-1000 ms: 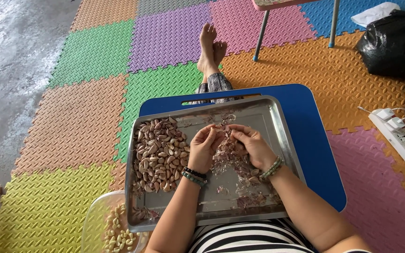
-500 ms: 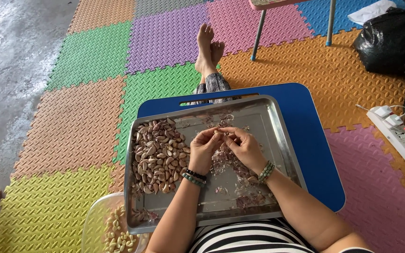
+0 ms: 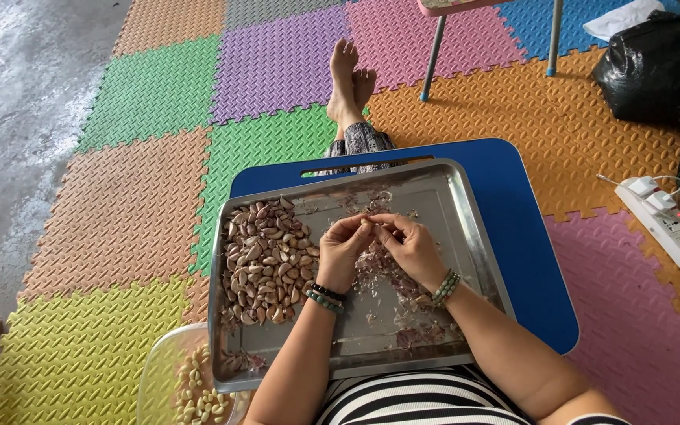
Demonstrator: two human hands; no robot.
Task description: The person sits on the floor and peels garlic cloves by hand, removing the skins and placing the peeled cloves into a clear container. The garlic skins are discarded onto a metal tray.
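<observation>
Your left hand and right hand pinch one garlic clove between closed fingertips over the metal tray. Looks mid-peel. Next: strip skin, keep grip tight.

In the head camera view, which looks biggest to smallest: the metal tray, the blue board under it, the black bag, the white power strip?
1. Blue board, though partly covered.
2. Metal tray, close behind.
3. Black bag.
4. White power strip.
</observation>
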